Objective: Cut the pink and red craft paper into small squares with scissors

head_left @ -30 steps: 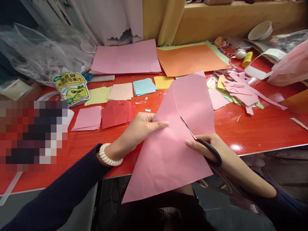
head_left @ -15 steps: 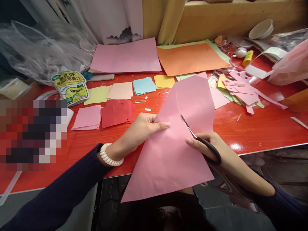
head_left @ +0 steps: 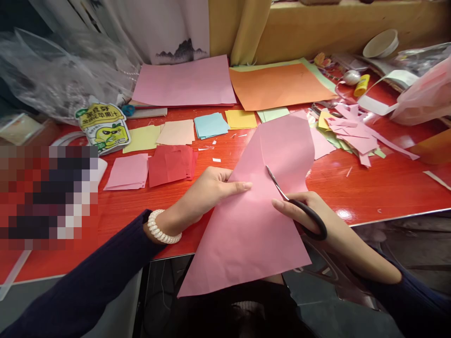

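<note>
A large sheet of pink paper (head_left: 243, 234) is held up over the table's front edge, its lower corners hanging past it. My left hand (head_left: 214, 192) pinches the sheet's left side, thumb on top and fingers underneath. My right hand (head_left: 306, 211) grips black-handled scissors (head_left: 282, 190) at the sheet's right side. One blade lies over the paper, pointing up and left; the other is hidden beneath. A faint line runs up the sheet from the blade tip. Below my left hand a white coil band (head_left: 160, 227) circles the wrist.
On the red table (head_left: 123, 225) lie squares of pink (head_left: 127, 171), red (head_left: 169, 164), blue (head_left: 211, 126) and yellow paper (head_left: 241, 119). Behind are large pink (head_left: 186, 82) and orange sheets (head_left: 278, 84). Paper scraps (head_left: 355, 134), a glue stick (head_left: 362, 85) and a bowl (head_left: 381, 43) sit right.
The upper part of the pink sheet has dipped and curled slightly to the right. The scissors and both hands have barely shifted.
</note>
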Tool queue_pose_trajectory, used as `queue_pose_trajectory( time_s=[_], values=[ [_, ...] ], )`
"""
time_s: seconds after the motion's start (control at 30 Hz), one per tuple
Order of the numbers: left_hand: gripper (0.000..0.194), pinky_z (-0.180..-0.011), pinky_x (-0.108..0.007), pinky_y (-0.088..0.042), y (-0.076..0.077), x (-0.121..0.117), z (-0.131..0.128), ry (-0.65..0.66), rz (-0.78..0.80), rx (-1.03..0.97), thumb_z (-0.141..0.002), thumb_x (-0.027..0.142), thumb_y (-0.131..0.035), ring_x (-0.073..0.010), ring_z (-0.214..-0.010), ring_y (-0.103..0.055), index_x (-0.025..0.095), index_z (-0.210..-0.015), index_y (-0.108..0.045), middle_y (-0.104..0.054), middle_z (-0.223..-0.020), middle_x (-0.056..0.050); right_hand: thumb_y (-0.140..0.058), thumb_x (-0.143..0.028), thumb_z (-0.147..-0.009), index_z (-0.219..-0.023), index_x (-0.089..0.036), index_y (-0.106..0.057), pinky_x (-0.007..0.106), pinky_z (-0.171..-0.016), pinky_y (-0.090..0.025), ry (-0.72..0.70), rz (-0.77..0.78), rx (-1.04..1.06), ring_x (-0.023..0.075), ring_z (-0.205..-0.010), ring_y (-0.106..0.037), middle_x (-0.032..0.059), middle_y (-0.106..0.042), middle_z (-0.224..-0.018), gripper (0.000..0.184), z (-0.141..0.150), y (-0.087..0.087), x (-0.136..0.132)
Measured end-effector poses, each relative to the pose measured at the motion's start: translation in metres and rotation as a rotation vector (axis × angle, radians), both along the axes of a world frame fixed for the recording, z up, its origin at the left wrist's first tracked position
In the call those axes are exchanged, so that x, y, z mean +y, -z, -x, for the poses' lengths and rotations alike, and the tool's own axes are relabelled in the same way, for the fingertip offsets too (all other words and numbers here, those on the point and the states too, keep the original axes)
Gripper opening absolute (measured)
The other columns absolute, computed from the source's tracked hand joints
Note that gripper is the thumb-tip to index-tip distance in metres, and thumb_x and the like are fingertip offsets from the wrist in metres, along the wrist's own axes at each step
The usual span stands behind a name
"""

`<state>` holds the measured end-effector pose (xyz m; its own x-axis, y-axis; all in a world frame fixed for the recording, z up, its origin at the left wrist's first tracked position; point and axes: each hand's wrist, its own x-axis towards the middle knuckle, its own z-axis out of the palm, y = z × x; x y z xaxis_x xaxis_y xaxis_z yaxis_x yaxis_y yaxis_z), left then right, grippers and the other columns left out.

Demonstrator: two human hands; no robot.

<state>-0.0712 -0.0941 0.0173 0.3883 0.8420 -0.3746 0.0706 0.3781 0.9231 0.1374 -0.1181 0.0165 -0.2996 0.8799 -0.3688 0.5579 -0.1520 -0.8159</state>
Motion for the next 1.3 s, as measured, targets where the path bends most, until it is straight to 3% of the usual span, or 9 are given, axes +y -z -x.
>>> queue_pose_trajectory(
  time_s=[0.43,1.03,1.3],
  values=[
    [0.018,-0.056,-0.021,-0.050,0.0013,-0.0010,0.0000,0.015,0.027,-0.057,-0.073,0.031,-0.069,-0.0126,-0.065,-0.064,0.014,-0.075,-0.069,-0.070,-0.077,-0.004,-0.054,-0.058,-0.080,-0.058,-0.021,-0.023,0.027,-0.047,-0.012,0.008,0.007,-0.029,0.0088,-0.051,-0.018,-0.0047,-0.017,-0.060,0.053,-0.0019,0.0031,-0.0026],
    [0.018,-0.057,-0.022,-0.049,0.0035,-0.0015,0.0001,0.034,0.038,-0.056,-0.072,0.032,-0.069,-0.0120,-0.064,-0.063,0.014,-0.072,-0.067,-0.070,-0.076,-0.004,-0.055,-0.060,-0.077,-0.057,-0.020,-0.038,0.025,-0.045,-0.017,0.026,0.051,0.017,0.0090,-0.050,-0.023,-0.0045,-0.023,-0.059,0.048,0.0019,0.0010,-0.0015],
    [0.019,-0.057,-0.022,-0.049,0.0046,-0.0016,0.0000,0.040,0.058,-0.054,-0.072,0.032,-0.069,-0.0127,-0.064,-0.063,0.013,-0.073,-0.067,-0.069,-0.077,-0.005,-0.055,-0.062,-0.076,-0.055,-0.020,-0.034,0.025,-0.043,-0.018,0.038,0.030,0.023,0.0092,-0.050,-0.023,-0.0045,-0.023,-0.059,0.051,0.0039,-0.0010,-0.0009]
  ],
)
